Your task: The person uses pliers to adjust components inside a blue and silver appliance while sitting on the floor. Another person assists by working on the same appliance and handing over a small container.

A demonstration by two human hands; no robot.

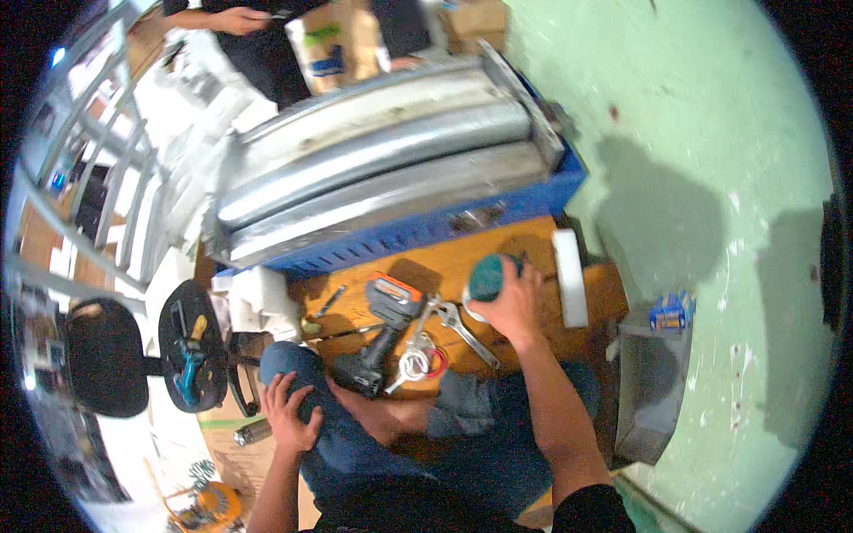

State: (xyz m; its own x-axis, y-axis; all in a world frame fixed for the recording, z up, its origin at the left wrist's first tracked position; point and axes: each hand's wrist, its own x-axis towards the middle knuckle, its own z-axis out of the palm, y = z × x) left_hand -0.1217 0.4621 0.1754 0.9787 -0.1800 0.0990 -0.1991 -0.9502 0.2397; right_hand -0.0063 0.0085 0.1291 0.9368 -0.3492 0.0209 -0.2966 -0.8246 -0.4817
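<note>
My right hand (pixel 514 311) is closed round a round thing with a dark green top (pixel 487 277) and a white lower edge, over the wooden bench (pixel 542 235). Its exact kind does not show. With fingers spread, my left hand (pixel 291 413) rests on my left knee and holds nothing. Left of the right hand lies an adjustable wrench (pixel 466 336). Beside it are a white ring-shaped piece (pixel 412 364) with a red loop (pixel 437 361), and a black and orange cordless power tool (pixel 391 306).
Behind the bench a blue crate (pixel 426 209) carries a long metal roller assembly (pixel 373 160). A white block (pixel 569 277) stands at the bench's right. Another power tool (pixel 188 369) lies on a black chair at left. Another person's hand (pixel 242 20) shows at the top.
</note>
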